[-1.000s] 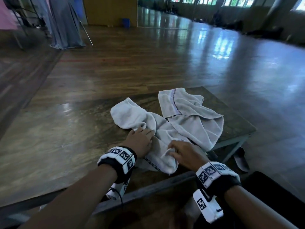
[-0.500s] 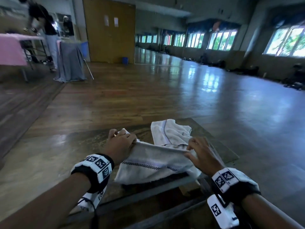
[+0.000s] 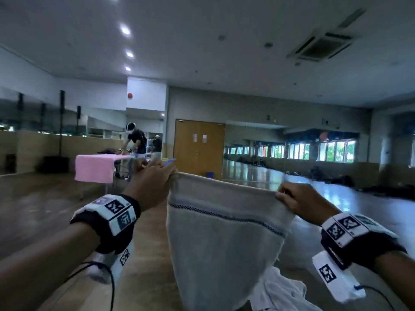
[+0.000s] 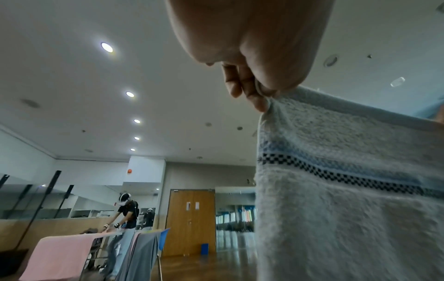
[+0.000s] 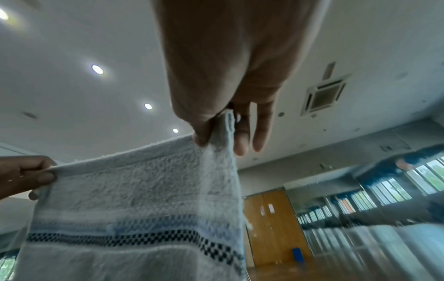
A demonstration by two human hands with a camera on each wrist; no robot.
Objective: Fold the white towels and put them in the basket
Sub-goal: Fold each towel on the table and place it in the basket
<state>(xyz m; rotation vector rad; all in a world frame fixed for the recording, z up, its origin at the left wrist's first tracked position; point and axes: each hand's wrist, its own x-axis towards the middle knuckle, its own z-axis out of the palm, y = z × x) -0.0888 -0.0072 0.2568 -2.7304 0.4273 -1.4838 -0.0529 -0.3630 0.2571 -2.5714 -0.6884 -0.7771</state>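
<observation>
Two hands: I am seeing both raised in front of me, each pinching a top corner of one towel.
Left hand: it is gripping the towel's left corner, fingers curled tight round the hem; the left wrist view is showing thumb and fingertips nipping the cloth.
Right hand: it is holding the towel's right corner, thumb pressing the hem against the first fingers while the others are lying straight beside them.
Towel: it is hanging in the air between the hands, top edge sagging a little, a dark checked stripe running across just below that edge, lower part narrowing downward.
Second towel: it is lying crumpled below the hanging towel, to its lower right; what it is resting on I cannot tell.
Behind the towel: a wooden door is standing far back, a pink cloth is draping a table to the towel's left, and a person is bending over there.
</observation>
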